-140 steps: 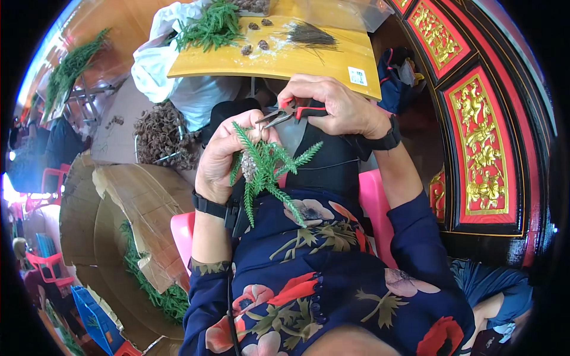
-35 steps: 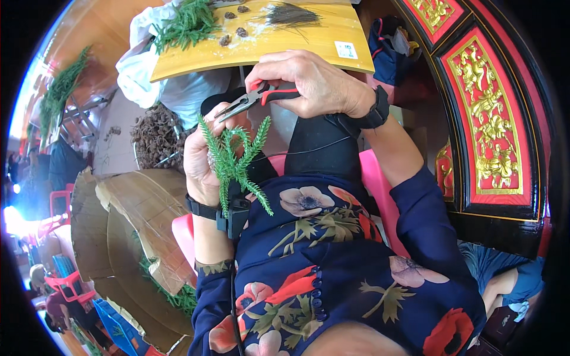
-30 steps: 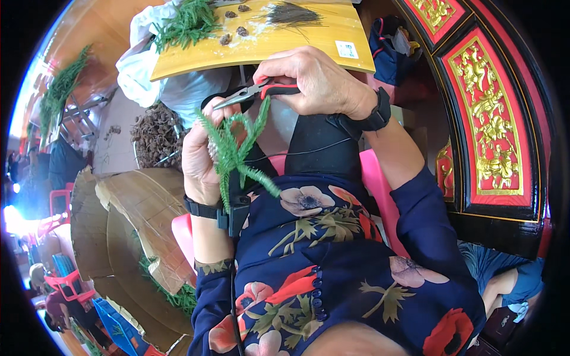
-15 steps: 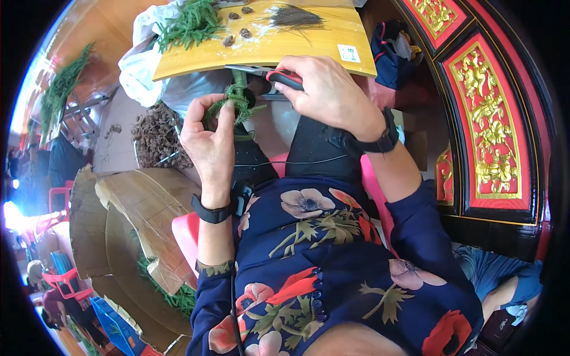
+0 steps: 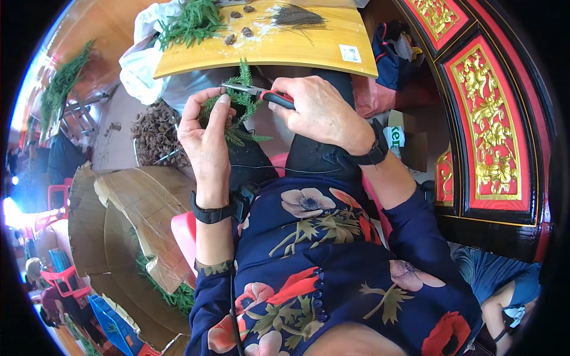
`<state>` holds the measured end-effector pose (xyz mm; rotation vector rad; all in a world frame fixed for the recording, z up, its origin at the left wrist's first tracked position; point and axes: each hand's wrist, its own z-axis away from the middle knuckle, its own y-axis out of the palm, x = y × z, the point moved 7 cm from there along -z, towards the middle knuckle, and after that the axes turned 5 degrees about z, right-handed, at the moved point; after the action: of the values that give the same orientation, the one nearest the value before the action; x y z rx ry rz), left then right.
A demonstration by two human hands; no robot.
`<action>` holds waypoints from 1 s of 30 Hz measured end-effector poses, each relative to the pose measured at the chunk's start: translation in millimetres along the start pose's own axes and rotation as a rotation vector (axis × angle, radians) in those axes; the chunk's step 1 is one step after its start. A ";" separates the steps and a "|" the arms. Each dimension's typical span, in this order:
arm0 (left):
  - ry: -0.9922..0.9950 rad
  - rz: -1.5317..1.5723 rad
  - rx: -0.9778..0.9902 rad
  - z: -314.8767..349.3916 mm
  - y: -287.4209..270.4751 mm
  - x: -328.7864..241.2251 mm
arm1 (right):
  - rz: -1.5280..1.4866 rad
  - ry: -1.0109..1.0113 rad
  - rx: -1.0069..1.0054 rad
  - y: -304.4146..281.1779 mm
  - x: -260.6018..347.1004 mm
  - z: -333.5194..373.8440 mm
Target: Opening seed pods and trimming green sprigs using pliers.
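In my left hand (image 5: 205,133) a green artificial pine sprig (image 5: 244,105) is pinched between thumb and fingers, its needles spreading to the right and up. My right hand (image 5: 325,113) is closed around the red-and-black handles of a pair of pliers (image 5: 246,90). The jaws of the pliers reach across the sprig to my left fingertips, at its end. Whether they grip a wire or the stem there is too small to tell. Both hands are over my lap, just short of the yellow table (image 5: 267,58).
On the table lie a pile of green sprigs (image 5: 191,25), several small pine cones (image 5: 246,32) and a bundle of thin dark wires (image 5: 300,18). Brown cones fill a heap (image 5: 155,133) at left. A torn cardboard box (image 5: 113,237) stands nearer. A red-and-gold carved panel (image 5: 490,124) is at right.
The pliers have moved left and down, bringing their jaws to my left fingertips. The sprig has turned, and its needles show more fully.
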<state>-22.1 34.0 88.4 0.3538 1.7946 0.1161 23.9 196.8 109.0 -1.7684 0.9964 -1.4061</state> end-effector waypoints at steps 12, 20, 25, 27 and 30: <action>0.011 -0.021 0.000 0.7 1.7 0.3 | 0.000 0.028 0.047 1.3 -1.4 -2.6; 0.065 -0.098 0.032 2.1 8.5 -4.8 | -0.082 0.023 0.068 4.0 1.4 -4.5; -0.168 0.155 0.074 2.4 7.4 11.6 | -0.062 0.013 0.082 8.3 -13.1 -6.3; -0.165 0.165 0.074 2.6 8.3 11.6 | -0.047 -0.015 0.079 8.4 -13.1 -6.0; -0.163 0.184 0.076 3.4 9.8 11.6 | -0.043 -0.030 0.091 7.7 -11.9 -5.0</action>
<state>-19.5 46.4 79.3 0.5669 1.6067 0.1444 16.2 203.2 97.8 -1.7481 0.8705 -1.4248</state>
